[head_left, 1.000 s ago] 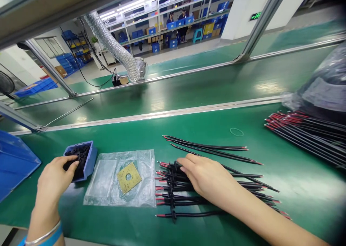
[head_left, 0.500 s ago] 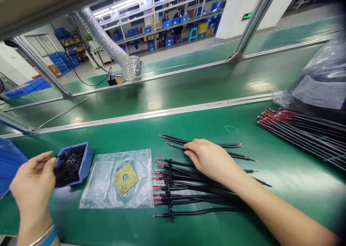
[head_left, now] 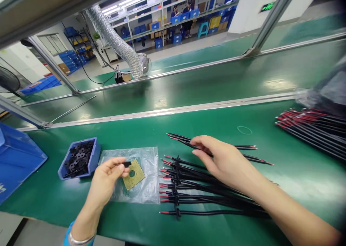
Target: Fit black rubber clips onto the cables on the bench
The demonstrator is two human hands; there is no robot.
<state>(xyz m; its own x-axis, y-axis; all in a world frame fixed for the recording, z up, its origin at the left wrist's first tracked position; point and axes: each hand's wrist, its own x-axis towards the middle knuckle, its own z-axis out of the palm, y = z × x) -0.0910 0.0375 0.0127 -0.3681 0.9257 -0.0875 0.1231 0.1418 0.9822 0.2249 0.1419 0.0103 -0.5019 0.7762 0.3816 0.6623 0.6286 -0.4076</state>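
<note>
Between the thumb and fingers of my left hand (head_left: 108, 177) is a small black part (head_left: 127, 164), held over a clear plastic bag (head_left: 151, 188) with a yellowish square plate (head_left: 137, 177) on it. My right hand (head_left: 216, 154) pinches a black cable (head_left: 182, 141) with red wire ends, near other loose cables. Below it lies a row of black cables (head_left: 211, 212), with black parts (head_left: 177, 188) around them near their red left ends. A blue bin (head_left: 96, 156) of small black parts (head_left: 81, 156) stands left of the bag.
At the right lies a large bundle of red-tipped black cables (head_left: 310, 130) beside a plastic-wrapped pile (head_left: 335, 91). A large blue container (head_left: 21, 159) is at the far left. A thin band (head_left: 244, 130) lies behind my right hand. People (head_left: 186, 18) are at distant shelves.
My left hand has moved right from the bin to over the bag, with a black part in its fingers. My right hand has lifted the cable slightly. The view has shifted.
</note>
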